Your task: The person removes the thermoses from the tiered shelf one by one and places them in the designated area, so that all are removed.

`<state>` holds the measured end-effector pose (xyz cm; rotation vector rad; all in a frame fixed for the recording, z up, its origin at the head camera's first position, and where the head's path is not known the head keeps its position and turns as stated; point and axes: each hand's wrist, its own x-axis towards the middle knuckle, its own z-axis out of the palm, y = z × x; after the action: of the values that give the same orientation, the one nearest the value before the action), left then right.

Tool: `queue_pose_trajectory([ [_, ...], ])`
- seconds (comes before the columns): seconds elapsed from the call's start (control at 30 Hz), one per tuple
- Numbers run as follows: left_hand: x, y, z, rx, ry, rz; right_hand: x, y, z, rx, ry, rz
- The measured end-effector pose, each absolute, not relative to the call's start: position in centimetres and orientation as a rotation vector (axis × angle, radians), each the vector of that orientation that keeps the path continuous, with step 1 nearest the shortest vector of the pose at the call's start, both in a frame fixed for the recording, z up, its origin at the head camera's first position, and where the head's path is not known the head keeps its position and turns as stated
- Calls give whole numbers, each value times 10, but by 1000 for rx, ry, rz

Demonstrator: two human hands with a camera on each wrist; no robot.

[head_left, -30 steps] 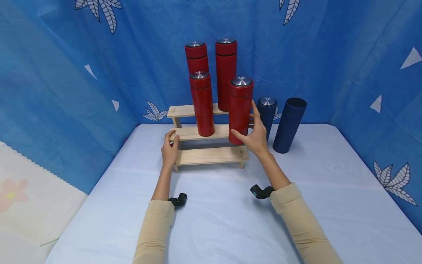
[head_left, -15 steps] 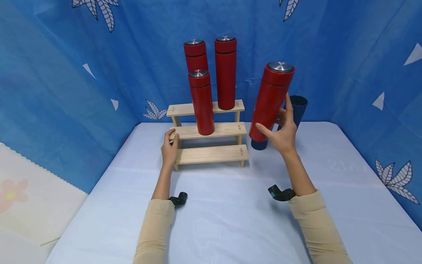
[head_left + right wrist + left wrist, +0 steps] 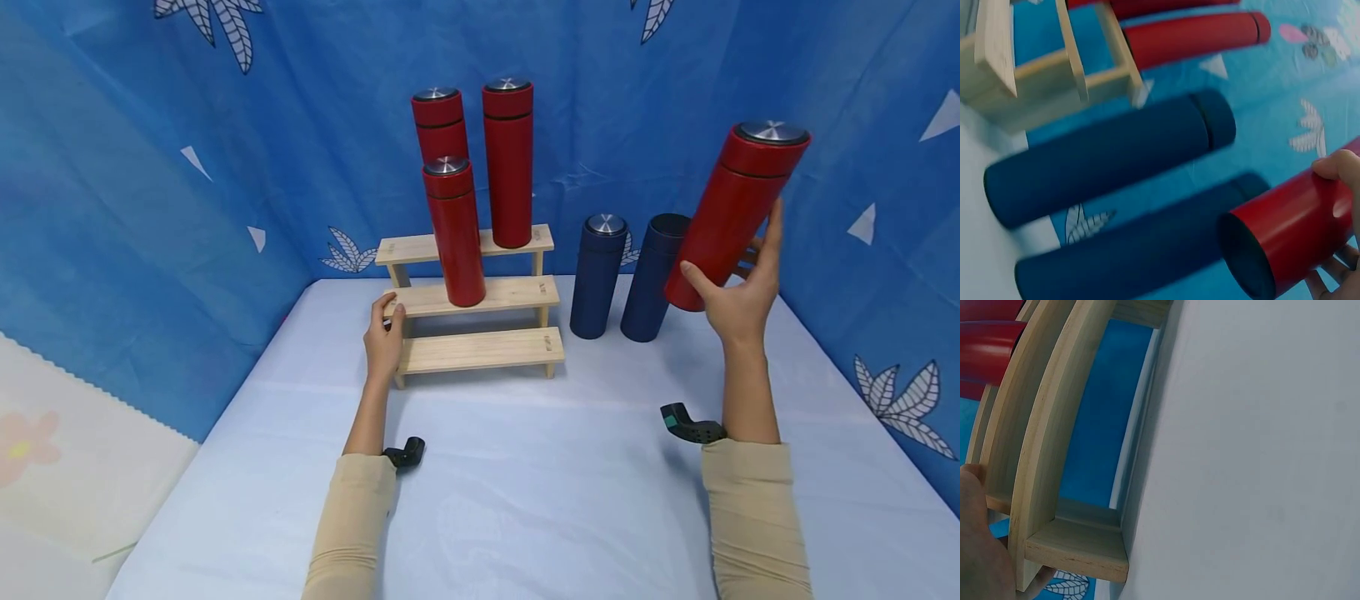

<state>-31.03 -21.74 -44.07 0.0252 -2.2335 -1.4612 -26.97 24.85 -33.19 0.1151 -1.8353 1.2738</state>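
On the wooden steps (image 3: 480, 293) stand three red flasks (image 3: 453, 233); two blue flasks (image 3: 596, 277) alongside.

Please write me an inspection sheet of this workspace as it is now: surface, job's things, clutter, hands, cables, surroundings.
Surface: white cloth-covered table.
Job's things: red cylindrical flask with steel lid held tilted in the air; three-step wooden rack carrying three red flasks.
Clutter: two dark blue flasks standing right of the rack.
Hands: right hand grips the tilted flask; left hand holds the rack's left end.
Cables: nothing seen.
Surroundings: blue leaf-print backdrop.
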Motion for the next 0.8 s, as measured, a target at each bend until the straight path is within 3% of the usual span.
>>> queue_pose_trajectory([
  [0.8, -310, -218, -440, 24, -2228, -1453, -308, 296, -425, -66, -1940, 1331],
])
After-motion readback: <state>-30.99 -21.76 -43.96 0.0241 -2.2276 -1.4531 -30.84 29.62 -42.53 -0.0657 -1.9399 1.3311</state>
